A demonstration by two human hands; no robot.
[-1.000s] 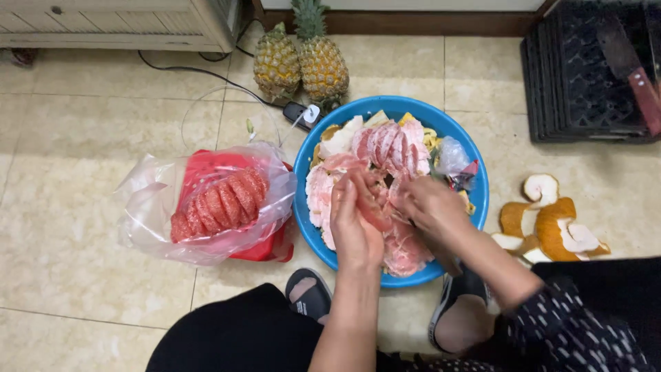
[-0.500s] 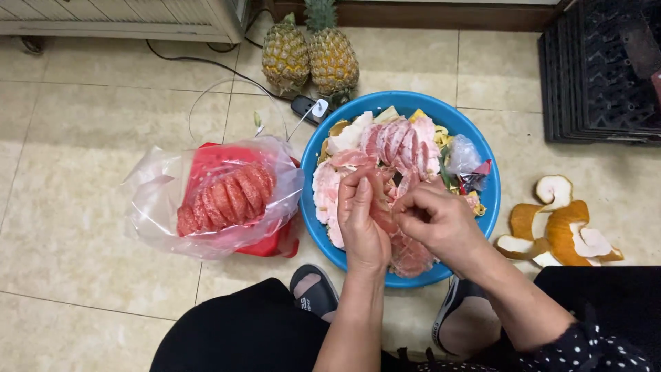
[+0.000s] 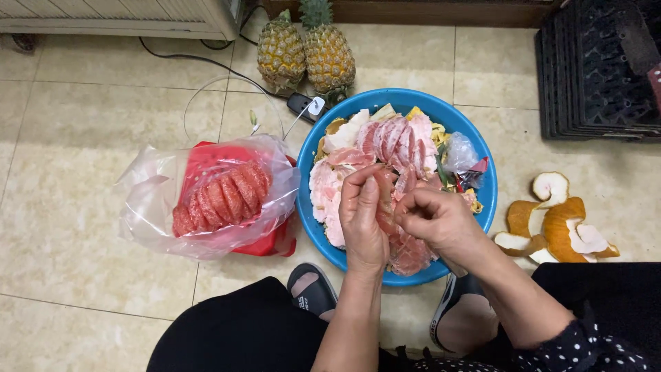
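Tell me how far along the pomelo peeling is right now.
Done: a row of peeled pink segments lies in the clear plastic bag on the red basket, and thick pomelo rind sits cast off on the floor tiles. In hand: left hand and right hand pinch one segment over the blue basin. Left: several unpeeled segments in the basin.

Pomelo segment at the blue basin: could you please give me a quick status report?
Both hands gripping pink pomelo segment over blue basin. Peeled segments in bag at left. Nothing blocking.
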